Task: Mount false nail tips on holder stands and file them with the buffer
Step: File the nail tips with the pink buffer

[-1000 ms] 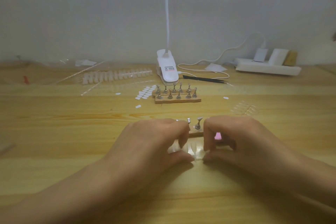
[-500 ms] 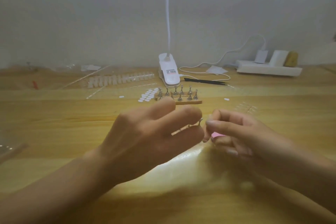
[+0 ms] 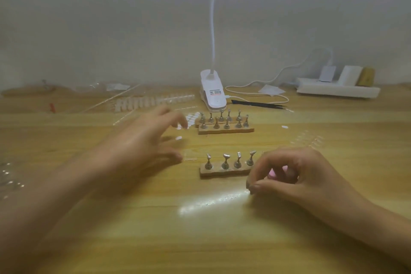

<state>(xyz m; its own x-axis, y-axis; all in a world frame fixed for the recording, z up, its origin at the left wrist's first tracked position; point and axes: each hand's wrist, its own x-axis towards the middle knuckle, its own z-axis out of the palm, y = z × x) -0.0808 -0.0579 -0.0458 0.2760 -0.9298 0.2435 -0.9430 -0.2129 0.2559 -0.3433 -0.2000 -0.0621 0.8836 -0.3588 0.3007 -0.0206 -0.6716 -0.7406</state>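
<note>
A near wooden stand (image 3: 224, 172) carries several bare metal holders. Just to its right, my right hand (image 3: 295, 176) rests with its fingers curled round a pink buffer (image 3: 278, 172). Its thumb and forefinger tips meet, and I cannot tell whether a clear tip sits between them. My left hand (image 3: 151, 138) stretches left of the stand, fingers straight and holding nothing, its fingertips close to a patch of white adhesive dots (image 3: 191, 119). A far stand (image 3: 225, 130) holds two rows of bare holders. A strip of false nail tips (image 3: 153, 102) lies at the back left.
A white clip lamp (image 3: 213, 95) stands behind the far stand, with black tweezers (image 3: 258, 104) and a cable beside it. A power strip (image 3: 338, 91) sits at the back right. Loose clear tips (image 3: 309, 140) lie to the right, crinkled plastic (image 3: 9, 176) at the left edge.
My left hand has left my right hand and swung left and away toward the adhesive dots, uncovering the near stand. My right hand has stayed beside the stand.
</note>
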